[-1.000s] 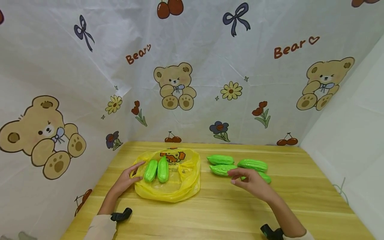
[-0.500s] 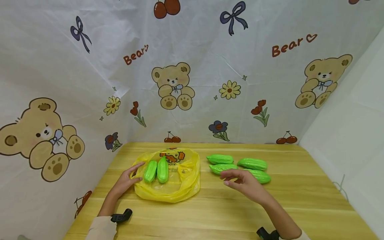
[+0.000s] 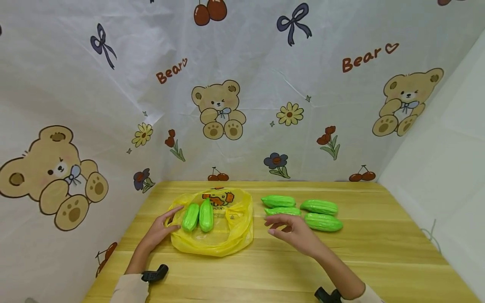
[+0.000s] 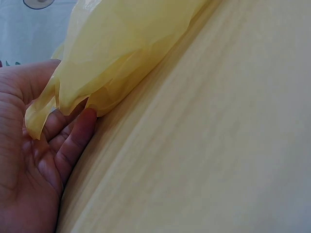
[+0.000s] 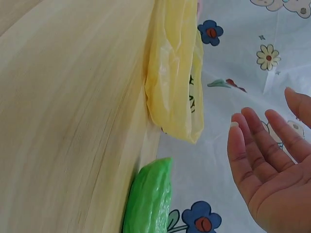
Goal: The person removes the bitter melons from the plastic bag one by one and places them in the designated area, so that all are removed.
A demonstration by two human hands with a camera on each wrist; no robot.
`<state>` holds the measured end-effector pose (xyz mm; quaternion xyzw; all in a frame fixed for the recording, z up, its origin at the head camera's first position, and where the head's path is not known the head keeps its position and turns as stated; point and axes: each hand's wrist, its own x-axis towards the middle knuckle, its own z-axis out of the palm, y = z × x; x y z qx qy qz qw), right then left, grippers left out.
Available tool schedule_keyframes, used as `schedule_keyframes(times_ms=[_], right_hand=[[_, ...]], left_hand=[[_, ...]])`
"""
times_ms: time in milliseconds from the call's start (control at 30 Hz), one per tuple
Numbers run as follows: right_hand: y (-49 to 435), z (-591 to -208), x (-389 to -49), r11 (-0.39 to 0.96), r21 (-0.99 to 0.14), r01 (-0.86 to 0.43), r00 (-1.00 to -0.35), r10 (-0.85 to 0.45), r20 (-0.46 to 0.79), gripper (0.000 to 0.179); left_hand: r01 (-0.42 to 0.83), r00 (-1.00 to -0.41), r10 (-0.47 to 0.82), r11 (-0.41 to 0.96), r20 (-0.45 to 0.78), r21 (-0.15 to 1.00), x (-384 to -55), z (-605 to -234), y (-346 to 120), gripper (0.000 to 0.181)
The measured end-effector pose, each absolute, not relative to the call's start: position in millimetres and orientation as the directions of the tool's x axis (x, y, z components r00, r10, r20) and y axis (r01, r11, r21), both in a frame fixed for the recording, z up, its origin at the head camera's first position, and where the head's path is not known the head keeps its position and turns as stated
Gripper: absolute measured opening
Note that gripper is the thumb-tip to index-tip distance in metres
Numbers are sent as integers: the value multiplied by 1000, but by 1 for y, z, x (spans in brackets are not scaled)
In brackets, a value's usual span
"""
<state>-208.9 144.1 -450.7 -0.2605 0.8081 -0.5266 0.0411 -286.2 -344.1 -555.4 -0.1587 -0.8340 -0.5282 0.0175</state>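
At the left of the head view, my left hand (image 3: 161, 230) holds the left edge of a yellow plastic bag (image 3: 235, 240) lying on its side. In the left wrist view, a strip of the bag (image 4: 121, 53) runs between thumb and curved fingers (image 4: 77, 138). Two bright green bitter melons (image 3: 190, 217) lie side by side on the bag. My right hand (image 3: 291, 233), fingers loosely bent and holding nothing, hovers in front of several more bitter melons (image 3: 323, 222). It overlaps one bitter melon (image 3: 282, 211) in the head view.
The wooden tabletop (image 3: 363, 261) bears everything. A white cloth (image 3: 257, 54) printed with bears stands along the back and left, and a plain white wall (image 3: 447, 147) on the right. A black wrist camera (image 3: 155, 273) sits on the left wrist.
My right hand has moved left, away from the right-hand bitter melons, uncovering the front one. My left hand and the bag have stayed nearly still.
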Motion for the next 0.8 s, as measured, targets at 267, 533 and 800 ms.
schedule_keyframes(times_ms=[267,533,800], right_hand=[[123,-447,-211,353,-857,-376,-870,-452,195,36],[100,-449,-221,368,-830,-419,-857,-462,228,44],[76,-451,-228,350,-833,-429,-849,-470,240,47]], left_hand=[[299,-943,262,403,204,865,-289,-558,-346,61],[287,-947,256,400,195,870,-290,-556,-345,62],[321,-936,275,401,222,858,-290,-557,-346,62]])
